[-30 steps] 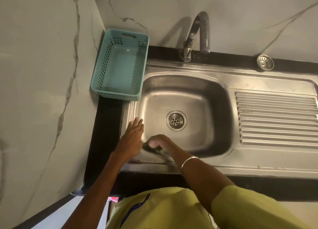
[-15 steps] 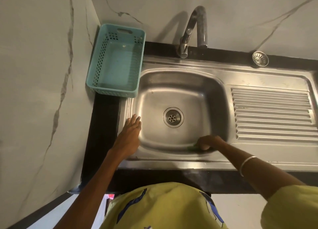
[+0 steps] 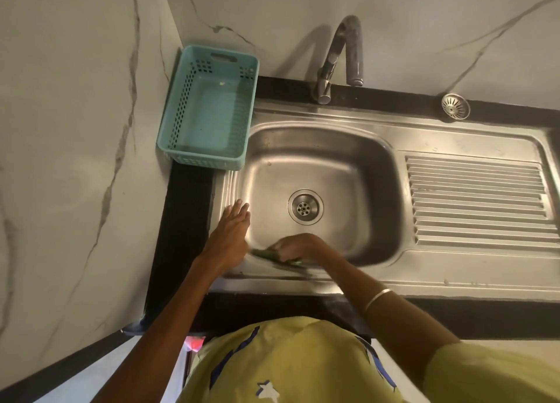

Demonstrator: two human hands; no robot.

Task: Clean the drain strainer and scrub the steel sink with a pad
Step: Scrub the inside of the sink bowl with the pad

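The steel sink point(image 3: 327, 148) has a round drain point(image 3: 305, 206) in the middle of its basin. My right hand point(image 3: 298, 246) grips a green scrub pad point(image 3: 266, 254) and presses it against the near wall of the basin, at its left end. My left hand point(image 3: 231, 230) rests flat with straight fingers on the sink's left rim, just beside the pad. The loose drain strainer point(image 3: 455, 106) lies on the black counter strip behind the drainboard, far right.
A teal plastic basket point(image 3: 209, 105) stands at the sink's back left corner against the marble wall. The steel tap point(image 3: 341, 57) arches over the basin's back edge. The ribbed drainboard point(image 3: 478, 199) stretches to the right. Black counter edging point(image 3: 185, 221) borders the sink.
My right hand has swept the pad from the basin's near right corner back to the near left, close to my left hand. The left hand stays on the rim.
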